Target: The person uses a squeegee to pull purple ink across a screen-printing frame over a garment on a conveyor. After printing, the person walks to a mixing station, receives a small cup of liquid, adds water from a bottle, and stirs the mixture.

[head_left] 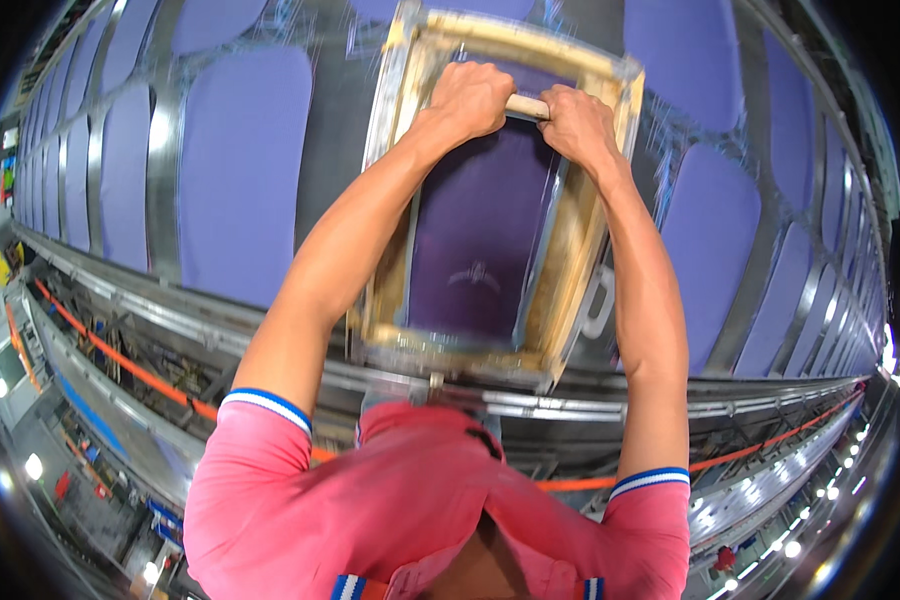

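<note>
My left hand (473, 98) and my right hand (580, 125) are both closed around the wooden handle of a squeegee (527, 107). A short stretch of pale wood shows between my fists. The squeegee stands at the far end of a screen printing frame (385, 115), inside its rails; my hands hide most of its blade. The frame is wooden, smeared and worn, and lies flat on the table. Its dark purple mesh (470, 225) has a small pale emblem (477, 277) toward the near end. Both my arms reach forward over the frame.
Purple fabric panels (242, 170) lie in rows along the long dark table (332, 160), with more panels (710, 245) to the right. A metal rail (560, 405) runs along its near edge, close to my body. An orange strip (130, 365) runs below it.
</note>
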Motion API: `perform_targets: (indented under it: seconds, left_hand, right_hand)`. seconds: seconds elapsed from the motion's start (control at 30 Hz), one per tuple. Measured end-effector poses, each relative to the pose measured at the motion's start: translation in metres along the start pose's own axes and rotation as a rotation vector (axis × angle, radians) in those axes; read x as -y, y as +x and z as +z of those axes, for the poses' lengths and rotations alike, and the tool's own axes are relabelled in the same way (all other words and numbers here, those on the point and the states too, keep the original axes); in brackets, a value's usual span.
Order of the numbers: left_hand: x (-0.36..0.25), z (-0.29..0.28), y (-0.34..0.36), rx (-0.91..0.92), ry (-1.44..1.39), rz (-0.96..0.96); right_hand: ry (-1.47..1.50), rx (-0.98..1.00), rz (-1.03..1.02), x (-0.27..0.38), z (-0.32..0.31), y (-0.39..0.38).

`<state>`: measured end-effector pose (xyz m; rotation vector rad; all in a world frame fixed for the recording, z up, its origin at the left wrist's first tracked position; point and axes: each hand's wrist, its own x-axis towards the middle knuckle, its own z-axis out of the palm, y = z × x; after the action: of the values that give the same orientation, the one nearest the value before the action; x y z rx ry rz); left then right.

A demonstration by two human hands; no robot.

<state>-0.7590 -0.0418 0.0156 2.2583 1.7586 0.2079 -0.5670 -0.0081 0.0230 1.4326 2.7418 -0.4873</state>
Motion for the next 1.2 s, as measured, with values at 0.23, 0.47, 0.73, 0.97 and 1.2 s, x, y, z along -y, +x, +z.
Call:
perform_targets:
  seconds: [0.23,0.47,0.73,0.97,1.2]
  left_hand:
    - [-0.081,0.020,-0.215,0.078,-0.135,-0.018]
    - [-0.125,0.030,-0.325,0.173,-0.188,-0.020]
    - [-0.054,0.004,-0.125,0.150,-0.070,-0.055]
    - [0.006,-0.026,0.065,0.129,0.027,-0.060]
    - [0.011,-0.011,0.058,0.042,0.045,-0.014]
  right_hand:
    - [0.089,-0.014,-0.050,0.102,0.050,-0.200]
    - [0.177,0.018,-0.041,0.155,0.073,-0.311]
    - [0.118,0.093,0.061,0.056,0.016,-0.125]
    - [0.046,0.158,0.120,-0.039,-0.032,0.055]
    - [0.003,0.077,0.019,-0.036,-0.016,0.050]
